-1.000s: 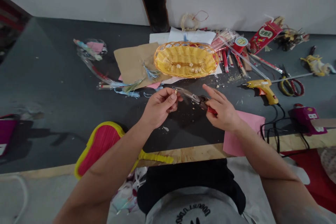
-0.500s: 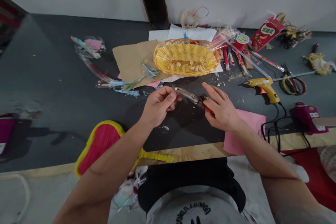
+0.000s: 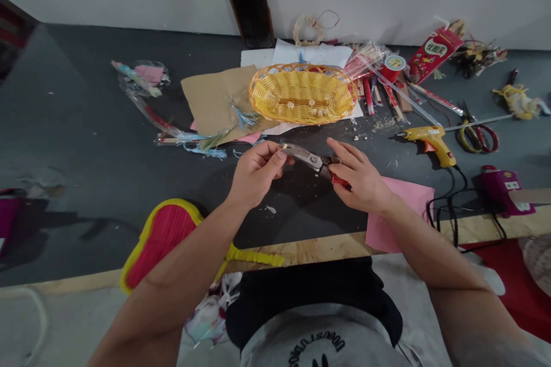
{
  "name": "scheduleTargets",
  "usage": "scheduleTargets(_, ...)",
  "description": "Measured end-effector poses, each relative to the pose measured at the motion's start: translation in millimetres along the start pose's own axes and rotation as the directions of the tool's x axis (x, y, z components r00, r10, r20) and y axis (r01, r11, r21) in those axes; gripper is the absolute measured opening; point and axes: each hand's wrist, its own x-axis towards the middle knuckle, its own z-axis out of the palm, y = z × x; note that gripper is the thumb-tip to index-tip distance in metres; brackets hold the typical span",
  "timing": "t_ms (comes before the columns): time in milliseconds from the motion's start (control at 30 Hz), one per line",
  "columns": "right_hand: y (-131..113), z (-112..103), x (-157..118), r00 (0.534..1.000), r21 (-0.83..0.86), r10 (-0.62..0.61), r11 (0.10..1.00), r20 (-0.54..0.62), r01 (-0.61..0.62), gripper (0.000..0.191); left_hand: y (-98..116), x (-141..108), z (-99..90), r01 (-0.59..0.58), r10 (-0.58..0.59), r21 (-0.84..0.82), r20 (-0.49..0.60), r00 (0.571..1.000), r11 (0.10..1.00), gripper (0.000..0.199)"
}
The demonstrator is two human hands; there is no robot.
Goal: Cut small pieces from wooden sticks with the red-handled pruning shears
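A: What is being held by the left hand [image 3: 258,175]?

B: A tiny pale bit [image 3: 284,147] is pinched there, in a small, narrow grip.

A: And by the right hand [image 3: 357,178]?

B: A pair of cutters [image 3: 307,156] is held, with the red handles [image 3: 341,179] tucked inside the grip. One finger is stuck out straight.

A: Is the tiny pale bit touched by the cutters?

B: The metal tip is held right up close to it, but whether they are touching cannot be told.

A: Where is this done?

B: Over the dark desk [image 3: 301,206], on the near side of the yellow basket [image 3: 271,94]. Some little pale beads [image 3: 319,112] are seen in the basket.

A: What can be found on the left?

B: Brown paper [image 3: 210,94] is laid beside the basket, with blue tassels [image 3: 209,153] near it. A red thing with a yellow edge [image 3: 161,232] is partly covered by the left arm [image 3: 189,261].

A: And on the right?

B: A yellow glue gun [image 3: 430,136] is set near some scissors [image 3: 478,139]. Pink paper [image 3: 411,192] is partly covered by the right arm [image 3: 424,246].
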Motion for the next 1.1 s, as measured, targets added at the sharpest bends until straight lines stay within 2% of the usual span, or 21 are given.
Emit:
scheduleTargets(167, -1, -2, 0, 1.0, -0.014, -0.026, 1.0, 0.017, 0.026, 0.019, -3, -1, -3.7, -0.033, 0.033, 0.109, 0.0, 0.999, 0.994, 0.036)
scheduleTargets(433, -3, -4, 2, 0.998, 0.077, -0.065, 0.995, 0.021, 0.064, 0.012, -9, -2, -6.1, -0.085, 0.084, 0.077, 0.015, 0.996, 0.993, 0.036)
scheduleTargets(667, -2, -2, 3, 0.996, 0.023, -0.048, 0.999, 0.078, 0.046, 0.011, -3, -3, -3.8, -0.177, 0.182, 0.162, -0.017, 0.983, 0.971, 0.038)
scheduleTargets(800, 3, 3, 2, 1.0, 0.062, -0.014, 0.998, -0.014, 0.014, 0.037, 2, -6, -1.2, -0.205, 0.217, 0.229, -0.027, 0.976, 0.952, 0.04)
scheduleTargets(900, 4, 3, 1, 1.0, 0.025, 0.009, 1.0, 0.018, -0.01, 0.058, 4, -9, 0.9, -0.206, 0.224, 0.303, -0.024, 0.974, 0.931, 0.041)
scheduleTargets(1000, 1, 0, 0, 0.997, -0.017, 0.025, 1.0, 0.079, -0.024, 0.063, 4, -11, 2.7, -0.215, 0.232, 0.331, -0.011, 0.973, 0.919, 0.041)
scheduleTargets(1100, -5, -2, 0, 0.994, -0.01, 0.066, 0.998, 0.084, -0.066, 0.058, 2, -12, 3.5, -0.225, 0.241, 0.327, -0.008, 0.971, 0.918, 0.04)
